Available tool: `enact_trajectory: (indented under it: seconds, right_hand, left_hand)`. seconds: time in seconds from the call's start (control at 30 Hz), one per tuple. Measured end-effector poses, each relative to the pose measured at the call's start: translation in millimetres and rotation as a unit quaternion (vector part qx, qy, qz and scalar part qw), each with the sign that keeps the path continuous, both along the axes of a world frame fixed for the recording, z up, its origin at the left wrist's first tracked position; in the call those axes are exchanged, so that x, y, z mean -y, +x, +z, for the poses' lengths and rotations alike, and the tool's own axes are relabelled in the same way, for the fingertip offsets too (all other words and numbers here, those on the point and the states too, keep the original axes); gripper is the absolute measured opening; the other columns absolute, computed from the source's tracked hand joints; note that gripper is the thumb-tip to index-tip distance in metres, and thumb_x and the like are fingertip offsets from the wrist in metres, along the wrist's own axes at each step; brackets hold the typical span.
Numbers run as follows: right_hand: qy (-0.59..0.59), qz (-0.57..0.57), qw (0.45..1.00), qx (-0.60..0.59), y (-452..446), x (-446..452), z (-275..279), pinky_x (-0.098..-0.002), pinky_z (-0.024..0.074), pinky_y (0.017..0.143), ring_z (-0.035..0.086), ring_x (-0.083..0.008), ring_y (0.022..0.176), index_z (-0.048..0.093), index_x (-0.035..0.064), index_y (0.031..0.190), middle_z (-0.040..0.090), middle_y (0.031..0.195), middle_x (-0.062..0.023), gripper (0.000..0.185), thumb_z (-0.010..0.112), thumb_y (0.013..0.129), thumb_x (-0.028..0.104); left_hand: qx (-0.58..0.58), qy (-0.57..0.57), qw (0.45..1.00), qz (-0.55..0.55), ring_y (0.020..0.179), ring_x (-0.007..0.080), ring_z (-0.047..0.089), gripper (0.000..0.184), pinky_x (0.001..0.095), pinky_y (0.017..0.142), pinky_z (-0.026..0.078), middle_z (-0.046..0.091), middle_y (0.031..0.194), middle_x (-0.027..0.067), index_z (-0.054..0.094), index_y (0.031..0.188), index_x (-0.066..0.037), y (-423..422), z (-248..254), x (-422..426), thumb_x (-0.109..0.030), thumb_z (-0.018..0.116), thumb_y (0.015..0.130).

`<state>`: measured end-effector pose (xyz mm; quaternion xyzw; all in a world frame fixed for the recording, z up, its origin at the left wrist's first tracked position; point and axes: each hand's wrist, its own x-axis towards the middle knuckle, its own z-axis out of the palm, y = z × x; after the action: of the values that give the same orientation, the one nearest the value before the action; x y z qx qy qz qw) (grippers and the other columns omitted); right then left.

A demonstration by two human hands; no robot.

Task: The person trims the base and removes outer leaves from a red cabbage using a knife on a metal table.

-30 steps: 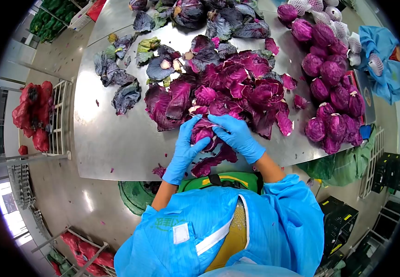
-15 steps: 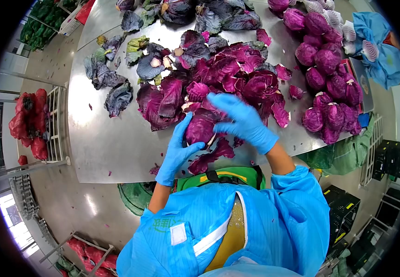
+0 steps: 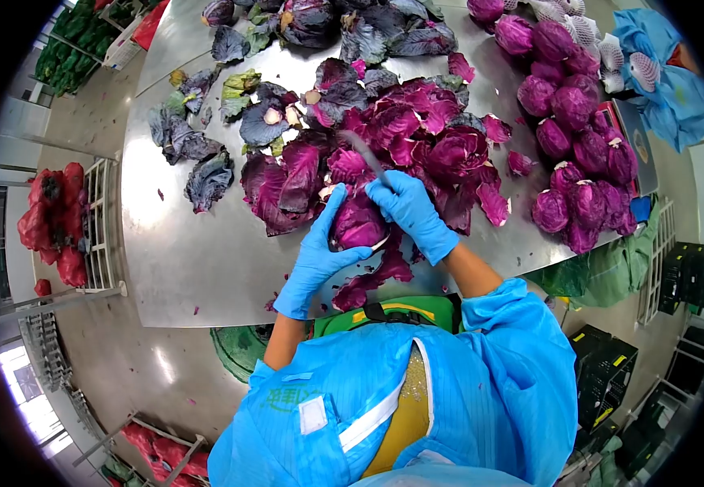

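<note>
My left hand (image 3: 319, 256), in a blue glove, is wrapped round the left side of a purple cabbage (image 3: 358, 221) near the table's front edge. A knife (image 3: 363, 151) is held in my gloved right hand (image 3: 413, 213), just right of the cabbage; its curved blade points up and to the left over the leaves. Beyond both hands lies a heap of loose purple leaves (image 3: 400, 122). One torn leaf (image 3: 372, 280) rests between the cabbage and my body.
Trimmed cabbages (image 3: 575, 105) are piled at the right of the metal table (image 3: 177, 276), some in white foam nets. Dark outer leaves (image 3: 208, 178) lie at the left and back. Another person's blue sleeve (image 3: 676, 97) shows at the far right. Black crates (image 3: 603, 377) stand right of me.
My right hand has left the cabbage and now holds the knife over it. The cabbage has been turned in my left hand, and its smooth purple side shows.
</note>
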<state>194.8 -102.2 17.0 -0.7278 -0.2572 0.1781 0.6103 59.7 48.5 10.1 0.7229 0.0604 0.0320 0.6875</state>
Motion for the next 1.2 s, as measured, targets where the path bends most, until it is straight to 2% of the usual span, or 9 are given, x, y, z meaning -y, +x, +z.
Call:
enact_trajectory:
  seconds: [0.07,0.2,0.27,0.5,0.6,0.9,0.93,1.03,1.2]
  right_hand:
    - [0.050,-0.067,0.962,-0.262,3.8,3.9,1.6,-0.0264,0.0452,0.047,0.054,-0.0097,0.052,0.064,0.0023,0.089,0.057,0.065,-0.0013,0.019,0.067,0.090,0.021]
    - [0.074,-0.234,0.942,-0.228,29.0,30.7,-8.9,-0.0255,0.0461,0.049,0.054,-0.0099,0.053,0.065,0.0029,0.100,0.059,0.070,-0.0003,0.025,0.069,0.089,0.025]
    - [-0.070,-0.277,0.929,0.237,34.2,47.1,-15.2,-0.0282,0.0510,0.062,0.061,-0.0163,0.070,0.063,0.0034,0.115,0.063,0.083,-0.0062,0.036,0.071,0.087,0.024]
    - [-0.105,0.018,0.994,0.037,-34.6,30.4,5.0,-0.0356,0.0496,0.082,0.061,-0.0254,0.095,0.060,0.0049,0.124,0.060,0.101,-0.0143,0.067,0.078,0.074,0.046]
    - [-0.107,0.061,0.991,0.060,-35.2,12.7,-3.8,-0.0361,0.0490,0.082,0.061,-0.0288,0.092,0.063,0.0064,0.116,0.059,0.099,-0.0137,0.053,0.076,0.077,0.040]
    - [-0.204,-0.077,0.879,0.425,-17.1,37.4,-35.5,-0.0368,0.0511,0.055,0.062,-0.0265,0.068,0.062,0.0094,0.094,0.059,0.084,-0.0086,0.016,0.065,0.078,0.012]
    - [-0.306,-0.080,0.864,0.393,-11.0,52.5,-38.8,-0.0361,0.0523,0.059,0.063,-0.0270,0.074,0.062,0.0091,0.096,0.060,0.088,-0.0101,0.019,0.067,0.078,0.011]
    - [-0.217,-0.175,0.891,0.359,-8.0,72.4,-33.0,-0.0340,0.0517,0.062,0.061,-0.0258,0.073,0.063,0.0072,0.106,0.057,0.091,-0.0120,0.029,0.069,0.079,0.015]
    - [0.020,-0.009,0.996,0.082,-50.5,51.5,2.5,-0.0324,0.0531,0.082,0.064,-0.0222,0.089,0.060,0.0061,0.125,0.061,0.110,-0.0123,0.053,0.079,0.077,0.020]
  left_hand:
    - [-0.006,-0.005,1.000,-0.024,0.141,0.0203,0.030,0.109,0.0362,0.116,0.026,0.033,0.153,0.0098,0.026,0.151,-0.007,-1.6,6.3,-3.6,-0.016,0.088,0.062]
    - [-0.045,-0.007,0.997,-0.060,0.140,0.0206,0.032,0.108,0.0358,0.116,0.027,0.032,0.153,0.0103,0.026,0.151,-0.007,-10.8,10.3,-9.2,-0.012,0.087,0.062]
    - [-0.046,-0.056,0.997,-0.024,0.139,0.0217,0.034,0.105,0.0362,0.115,0.029,0.035,0.151,0.0106,0.027,0.150,-0.007,-19.0,3.6,-8.7,-0.011,0.086,0.063]
    - [-0.101,-0.025,0.990,0.090,0.127,0.0224,0.045,0.084,0.0375,0.105,0.041,0.044,0.141,0.0115,0.039,0.139,-0.003,-14.9,1.6,9.8,-0.021,0.084,0.071]
    - [0.004,0.228,0.972,0.058,0.123,0.0279,0.048,0.085,0.0393,0.105,0.040,0.047,0.134,0.0145,0.042,0.137,-0.004,-12.2,1.1,16.4,-0.024,0.085,0.067]
    - [0.000,0.225,0.974,0.038,0.129,0.0310,0.044,0.085,0.0413,0.110,0.036,0.045,0.137,0.0174,0.043,0.134,-0.005,-26.6,3.4,11.4,-0.024,0.086,0.063]
    - [-0.037,0.148,0.986,0.062,0.129,0.0295,0.045,0.087,0.0412,0.110,0.036,0.045,0.137,0.0167,0.042,0.135,-0.005,-35.0,3.2,8.9,-0.023,0.087,0.063]
    - [-0.069,-0.036,0.990,0.116,0.127,0.0236,0.046,0.092,0.0397,0.108,0.039,0.045,0.139,0.0135,0.036,0.139,-0.004,-52.6,-9.1,-2.3,-0.021,0.087,0.065]
    - [-0.015,-0.095,0.986,0.133,0.126,0.0234,0.047,0.095,0.0380,0.107,0.040,0.043,0.140,0.0129,0.032,0.145,-0.003,-42.7,-12.2,12.0,-0.014,0.085,0.066]
